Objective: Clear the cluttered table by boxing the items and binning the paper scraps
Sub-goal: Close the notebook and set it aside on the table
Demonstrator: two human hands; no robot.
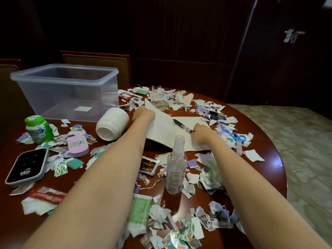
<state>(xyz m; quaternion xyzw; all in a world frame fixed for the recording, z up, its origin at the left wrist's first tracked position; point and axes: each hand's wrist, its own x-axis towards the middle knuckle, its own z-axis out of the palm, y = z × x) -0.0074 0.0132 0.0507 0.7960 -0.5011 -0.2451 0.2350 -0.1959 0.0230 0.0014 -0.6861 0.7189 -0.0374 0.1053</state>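
Observation:
A round dark wooden table (273,159) is strewn with torn paper scraps (212,173). A large white sheet (165,130) lies at the middle, its left side raised. My left hand (143,114) grips that raised left edge, its fingers hidden behind the paper. My right hand (203,134) rests on the sheet's right part, fingers curled at the near end of a black pen (182,125) that lies across the sheet. An empty clear plastic box (64,81) stands at the back left.
Around the sheet are a white jar (112,124) on its side, a green mint bottle (38,129), a pink case (78,146), a black device (27,166), a clear spray bottle (177,164), a foil sachet (149,165) and blue scissors (238,138). A chair (97,63) stands behind the box.

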